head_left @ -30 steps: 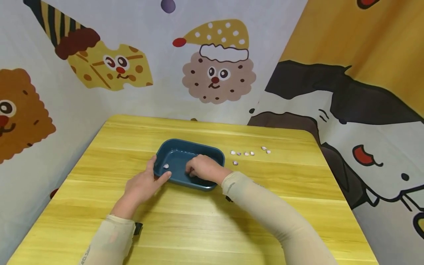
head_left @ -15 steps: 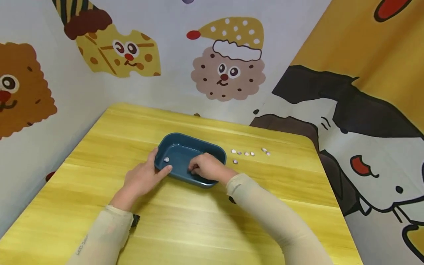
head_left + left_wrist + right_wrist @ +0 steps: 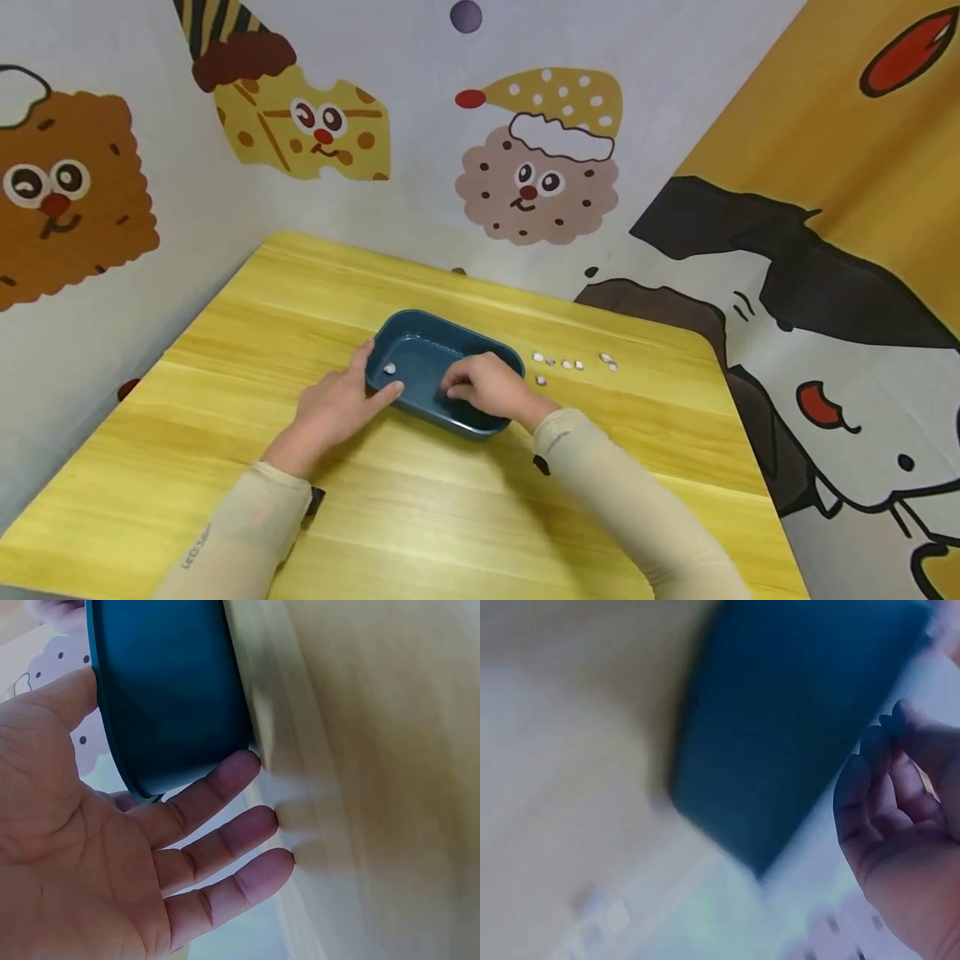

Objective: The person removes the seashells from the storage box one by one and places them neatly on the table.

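Note:
A dark blue rectangular dish (image 3: 420,327) sits on the table. My left hand (image 3: 335,406) grips its left corner, thumb at the near rim and index finger along the end. In the left wrist view, the other fingertips (image 3: 262,874) rest near the tabletop outside the dish wall. Inside the dish, near the left end, lies one small whitish shell (image 3: 389,368). My right hand (image 3: 491,386) reaches over the right half of the dish, fingers curled and thumb pinched to the index fingertip. A small dark bit shows between those tips; its shape is mostly hidden.
Several small white-and-purple shells (image 3: 567,364) lie scattered on the yellow wood-grain table (image 3: 420,508) right of the dish. A cartoon-printed cloth (image 3: 420,217) hangs behind and left of the table; an orange-and-white printed cloth (image 3: 750,150) hangs on the right.
The head view has shifted, so everything sits slightly differently in it. The left hand keeps its hold on the dish, and the right hand stays low inside it with fingers pinched.

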### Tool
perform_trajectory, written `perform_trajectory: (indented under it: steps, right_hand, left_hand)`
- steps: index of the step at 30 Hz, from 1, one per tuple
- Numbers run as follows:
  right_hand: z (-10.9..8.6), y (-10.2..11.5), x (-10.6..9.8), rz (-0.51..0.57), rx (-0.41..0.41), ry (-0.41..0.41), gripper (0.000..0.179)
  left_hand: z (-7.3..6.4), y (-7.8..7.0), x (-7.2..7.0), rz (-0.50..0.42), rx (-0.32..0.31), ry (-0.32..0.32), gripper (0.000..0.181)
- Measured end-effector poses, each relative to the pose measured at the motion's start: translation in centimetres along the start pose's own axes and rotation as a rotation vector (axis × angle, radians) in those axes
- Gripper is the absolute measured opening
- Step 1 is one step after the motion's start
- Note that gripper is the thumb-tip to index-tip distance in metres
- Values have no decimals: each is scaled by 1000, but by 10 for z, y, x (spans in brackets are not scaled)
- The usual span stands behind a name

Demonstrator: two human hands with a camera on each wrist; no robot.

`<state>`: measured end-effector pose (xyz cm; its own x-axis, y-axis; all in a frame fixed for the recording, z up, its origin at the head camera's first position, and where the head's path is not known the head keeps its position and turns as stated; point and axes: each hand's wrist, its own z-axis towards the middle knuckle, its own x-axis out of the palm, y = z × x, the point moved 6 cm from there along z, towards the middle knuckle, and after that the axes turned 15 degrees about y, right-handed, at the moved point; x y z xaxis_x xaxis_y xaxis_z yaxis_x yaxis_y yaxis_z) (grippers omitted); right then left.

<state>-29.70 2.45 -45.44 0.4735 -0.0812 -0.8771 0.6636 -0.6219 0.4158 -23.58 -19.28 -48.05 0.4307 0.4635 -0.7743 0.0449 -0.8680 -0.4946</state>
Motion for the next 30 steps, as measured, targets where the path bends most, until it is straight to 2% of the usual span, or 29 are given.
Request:
perform_trajectory:
  steps: [2,4,7,9,11,15,22,26,30]
  right_hand:
    - [-18,-3,-19,45,-1,-77,13]
    - [-44,-13,-44,89,35,-197,15]
    - [-88,-41,-76,140,144,-352,17]
    - [-116,-67,-88,166,234,-422,16]
    - [-140,-92,-91,166,308,-434,17]
    - [-185,-134,-82,154,409,-415,19]
    - [-251,-174,-73,94,559,-453,21]
    - [-269,-190,-64,93,594,-424,19]
    - [-274,-205,-45,98,633,-321,20]
  left_hand:
    - [1,-4,0,4,5,2,102]
    - [2,-6,0,4,8,5,102]
    - [3,-7,0,0,8,3,102]
    - [2,-6,1,-4,4,4,103]
    - [2,-5,1,-7,0,11,103]
    - [4,-5,2,-12,-1,43,105]
    - [5,-6,4,-27,-6,67,109]
    - [4,-6,4,-28,-11,72,108]
    - [5,-7,3,-21,-6,63,105]
